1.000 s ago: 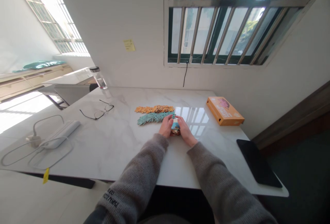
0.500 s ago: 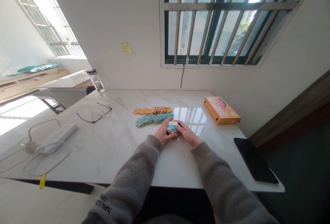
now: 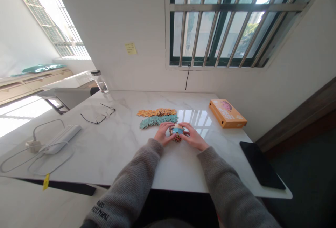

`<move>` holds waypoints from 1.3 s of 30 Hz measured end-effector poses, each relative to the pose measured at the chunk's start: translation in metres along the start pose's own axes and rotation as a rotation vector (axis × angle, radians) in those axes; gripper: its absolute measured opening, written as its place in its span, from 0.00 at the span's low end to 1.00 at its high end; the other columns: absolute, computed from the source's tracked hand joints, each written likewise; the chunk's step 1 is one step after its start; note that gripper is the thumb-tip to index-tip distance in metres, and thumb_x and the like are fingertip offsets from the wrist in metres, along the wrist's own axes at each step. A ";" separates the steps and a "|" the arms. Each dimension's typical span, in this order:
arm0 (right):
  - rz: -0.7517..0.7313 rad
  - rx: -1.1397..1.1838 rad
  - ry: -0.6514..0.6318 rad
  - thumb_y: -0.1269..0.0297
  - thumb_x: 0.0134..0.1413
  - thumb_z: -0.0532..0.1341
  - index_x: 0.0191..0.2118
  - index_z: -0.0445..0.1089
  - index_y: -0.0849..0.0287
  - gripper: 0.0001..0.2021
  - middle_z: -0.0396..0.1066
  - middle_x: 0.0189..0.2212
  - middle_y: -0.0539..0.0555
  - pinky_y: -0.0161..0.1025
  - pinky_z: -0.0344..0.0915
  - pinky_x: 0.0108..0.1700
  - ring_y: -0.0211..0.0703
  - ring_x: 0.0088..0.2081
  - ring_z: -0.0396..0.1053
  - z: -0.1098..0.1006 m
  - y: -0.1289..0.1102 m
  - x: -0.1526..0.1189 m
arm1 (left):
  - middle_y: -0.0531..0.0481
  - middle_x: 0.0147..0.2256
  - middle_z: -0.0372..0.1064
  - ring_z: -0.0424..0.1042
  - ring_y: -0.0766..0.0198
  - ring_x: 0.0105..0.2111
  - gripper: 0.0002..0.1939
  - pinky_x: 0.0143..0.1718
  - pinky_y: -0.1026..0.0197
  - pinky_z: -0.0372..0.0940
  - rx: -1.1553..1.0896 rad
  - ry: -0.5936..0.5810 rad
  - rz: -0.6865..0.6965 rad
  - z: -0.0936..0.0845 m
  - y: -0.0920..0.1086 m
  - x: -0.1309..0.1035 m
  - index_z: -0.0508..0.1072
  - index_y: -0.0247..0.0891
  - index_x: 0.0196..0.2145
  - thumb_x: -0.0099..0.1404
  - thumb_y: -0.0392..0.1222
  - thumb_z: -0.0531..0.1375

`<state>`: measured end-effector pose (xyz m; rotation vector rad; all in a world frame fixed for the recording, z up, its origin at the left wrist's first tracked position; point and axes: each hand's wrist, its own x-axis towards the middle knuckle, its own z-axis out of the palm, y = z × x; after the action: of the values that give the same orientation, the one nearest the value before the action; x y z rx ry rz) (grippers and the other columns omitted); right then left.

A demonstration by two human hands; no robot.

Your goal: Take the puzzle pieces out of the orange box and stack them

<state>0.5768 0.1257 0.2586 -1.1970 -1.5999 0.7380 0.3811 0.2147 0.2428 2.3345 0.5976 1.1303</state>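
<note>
A small stack of colourful puzzle pieces (image 3: 177,130), blue and cream on top, is between my two hands over the white marbled table. My left hand (image 3: 164,134) curls round its left side, with the thumb at the near edge. On the right side my right hand (image 3: 193,137) grips the same stack, fingers at the far edge and thumb near. Just beyond lies a long row of overlapping teal pieces (image 3: 158,120). Behind that is a row of orange pieces (image 3: 156,112).
An orange box (image 3: 227,113) lies at the back right, a black tablet (image 3: 261,165) at the right edge. Eyeglasses (image 3: 100,117), a bottle (image 3: 100,82) and a white power strip (image 3: 63,139) with cables are on the left. A wall (image 3: 147,74) stands behind the table (image 3: 110,151).
My left fingers have shifted to the stack's left side, and my right thumb has come to its near edge. The whole view has shifted slightly.
</note>
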 end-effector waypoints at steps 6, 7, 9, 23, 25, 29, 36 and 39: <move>-0.027 -0.059 0.012 0.60 0.55 0.65 0.58 0.66 0.49 0.24 0.62 0.57 0.56 0.45 0.70 0.53 0.49 0.59 0.62 -0.002 -0.001 0.000 | 0.42 0.49 0.66 0.64 0.51 0.53 0.20 0.58 0.44 0.60 -0.079 0.014 -0.057 -0.001 0.005 0.001 0.72 0.39 0.47 0.58 0.43 0.68; -0.042 -0.095 0.029 0.60 0.54 0.65 0.58 0.66 0.48 0.25 0.63 0.57 0.56 0.47 0.68 0.56 0.49 0.60 0.61 -0.002 -0.001 0.000 | 0.42 0.49 0.66 0.65 0.51 0.52 0.19 0.58 0.43 0.60 -0.081 0.019 -0.055 -0.002 0.007 0.001 0.72 0.39 0.46 0.57 0.43 0.68; -0.084 -0.171 0.070 0.60 0.54 0.66 0.58 0.66 0.48 0.25 0.66 0.56 0.55 0.52 0.63 0.61 0.50 0.60 0.60 -0.004 -0.003 0.000 | 0.43 0.48 0.67 0.65 0.51 0.52 0.18 0.58 0.43 0.59 -0.083 0.036 -0.047 -0.004 0.010 0.002 0.72 0.40 0.44 0.56 0.43 0.68; -0.217 -0.257 0.304 0.58 0.53 0.68 0.54 0.69 0.49 0.22 0.67 0.52 0.56 0.52 0.61 0.60 0.52 0.56 0.62 0.014 -0.020 -0.001 | 0.45 0.42 0.74 0.72 0.58 0.40 0.20 0.40 0.56 0.67 -0.223 0.172 -0.125 -0.005 0.015 0.002 0.73 0.39 0.48 0.59 0.45 0.67; -0.231 -0.273 0.316 0.59 0.53 0.68 0.53 0.69 0.49 0.21 0.66 0.51 0.56 0.52 0.61 0.60 0.52 0.55 0.62 0.018 -0.024 -0.002 | 0.44 0.42 0.74 0.73 0.59 0.39 0.20 0.43 0.55 0.68 -0.266 0.185 -0.153 -0.003 0.015 0.002 0.73 0.38 0.49 0.60 0.46 0.66; -0.203 -0.257 0.343 0.60 0.56 0.64 0.52 0.70 0.51 0.17 0.67 0.47 0.57 0.51 0.64 0.57 0.52 0.52 0.65 0.019 -0.026 -0.003 | 0.43 0.43 0.75 0.74 0.60 0.38 0.22 0.43 0.55 0.71 -0.454 0.175 -0.250 -0.003 0.014 0.000 0.72 0.37 0.51 0.63 0.50 0.64; -0.169 -0.258 0.304 0.63 0.58 0.60 0.62 0.62 0.50 0.26 0.71 0.37 0.53 0.52 0.64 0.53 0.49 0.42 0.67 0.019 -0.022 -0.003 | 0.46 0.37 0.72 0.71 0.64 0.33 0.18 0.35 0.60 0.69 -0.509 0.084 -0.215 -0.004 0.016 -0.003 0.72 0.38 0.48 0.68 0.54 0.58; -0.136 -0.275 0.252 0.63 0.57 0.60 0.58 0.68 0.51 0.22 0.70 0.34 0.53 0.49 0.65 0.50 0.47 0.38 0.67 0.023 -0.022 -0.004 | 0.49 0.33 0.71 0.71 0.64 0.31 0.21 0.34 0.61 0.69 -0.564 0.109 -0.240 -0.003 0.020 -0.001 0.67 0.39 0.52 0.66 0.52 0.60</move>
<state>0.5481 0.1166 0.2688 -1.3044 -1.5844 0.2724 0.3811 0.1991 0.2555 1.6864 0.4997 1.1386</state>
